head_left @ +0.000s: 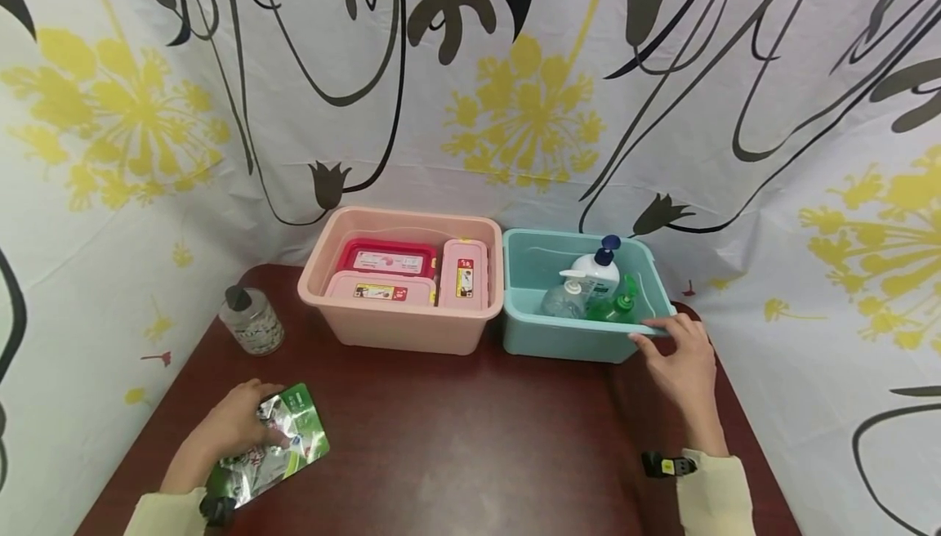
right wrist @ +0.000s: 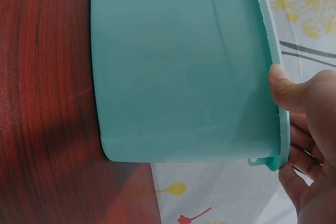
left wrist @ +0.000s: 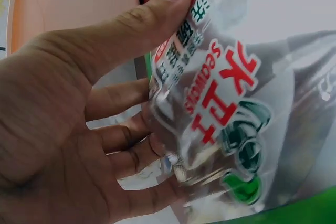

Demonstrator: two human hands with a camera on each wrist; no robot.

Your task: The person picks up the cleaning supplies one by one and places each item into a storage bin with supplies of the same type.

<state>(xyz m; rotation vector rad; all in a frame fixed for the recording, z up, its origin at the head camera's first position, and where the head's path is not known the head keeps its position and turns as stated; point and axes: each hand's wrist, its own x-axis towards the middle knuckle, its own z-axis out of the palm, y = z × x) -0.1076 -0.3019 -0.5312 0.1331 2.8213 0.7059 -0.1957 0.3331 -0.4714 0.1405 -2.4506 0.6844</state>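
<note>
My left hand point(head_left: 238, 423) grips a glossy green-and-silver plastic pouch point(head_left: 303, 430) at the front left of the table. In the left wrist view the thumb lies on the printed front of the pouch point(left wrist: 220, 103), and the other fingers reach behind its edge. At the right, my right hand point(head_left: 685, 363) holds the front right corner of a teal bin point(head_left: 569, 341) by its rim. In the right wrist view the thumb presses one side of that rim, with fingers curled on the other. Inside stand a white pump bottle point(head_left: 594, 273), a clear pump bottle point(head_left: 562, 302) and a green pump bottle point(head_left: 608, 309).
Left of the teal bin stands a pink bin point(head_left: 412, 330) with a dark pink box point(head_left: 390, 259) and two light pink boxes point(head_left: 463, 274) inside. A clear bottle with a dark cap point(head_left: 257, 328) is at the table's left edge. Patterned cloth point(head_left: 412, 136) hangs behind the dark red table point(head_left: 470, 438).
</note>
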